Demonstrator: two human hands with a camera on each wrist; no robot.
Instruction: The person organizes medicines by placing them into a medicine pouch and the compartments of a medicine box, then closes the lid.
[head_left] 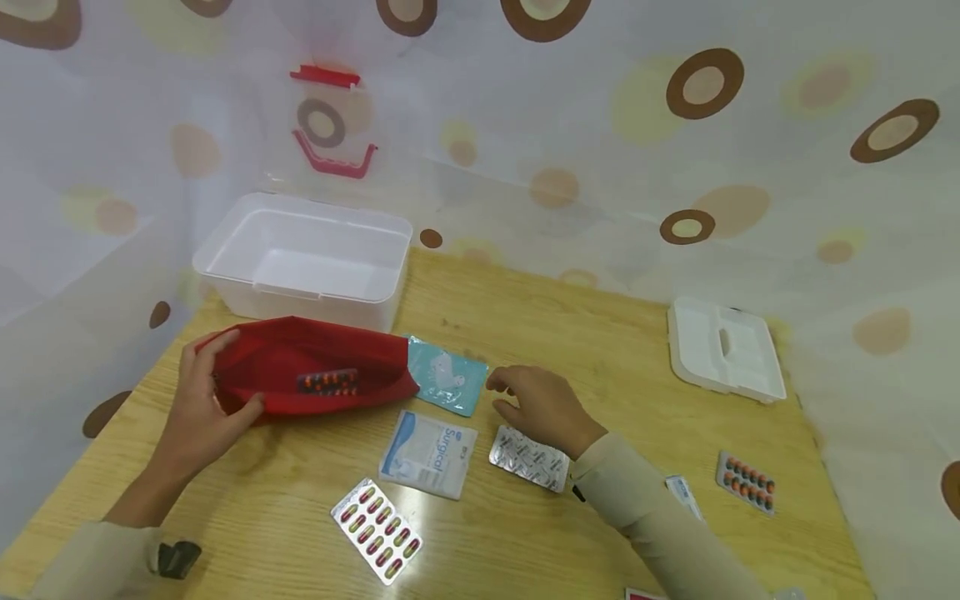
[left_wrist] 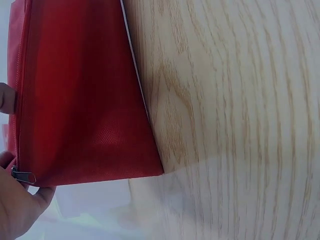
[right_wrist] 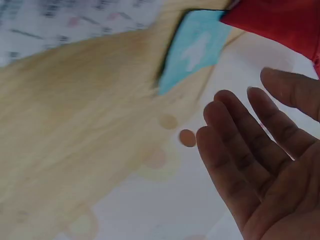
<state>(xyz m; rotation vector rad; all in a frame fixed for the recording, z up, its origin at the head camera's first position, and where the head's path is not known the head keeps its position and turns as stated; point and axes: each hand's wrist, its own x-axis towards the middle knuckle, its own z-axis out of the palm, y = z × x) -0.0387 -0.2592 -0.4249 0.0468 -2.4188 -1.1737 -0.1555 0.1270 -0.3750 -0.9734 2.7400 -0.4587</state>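
Closest in, toward the near edge of the surface [head_left: 480, 558], there's a blister pack of red-and-yellow capsules [head_left: 377, 531], lying at a slant. Just beyond it, the white "Surgical" packet [head_left: 429, 454], and to its right a silver blister pack [head_left: 528, 458], foil up. Over by the right edge, the orange-and-dark capsule pack [head_left: 746, 482]. And here's the right hand [head_left: 542, 408], hovering beside the teal packet [head_left: 447, 375], fingers released and loosely bent! Across toward the left edge, the left hand [head_left: 206, 417] has its fingers grasping the red pouch [head_left: 285, 358] by its left end, near the zip pull [left_wrist: 23, 176]. The pouch gapes, a dark pack with orange capsules [head_left: 327, 383] showing inside. Farther back, a white tray [head_left: 753, 346] by the right edge, and a white box [head_left: 330, 308] at the far left corner!
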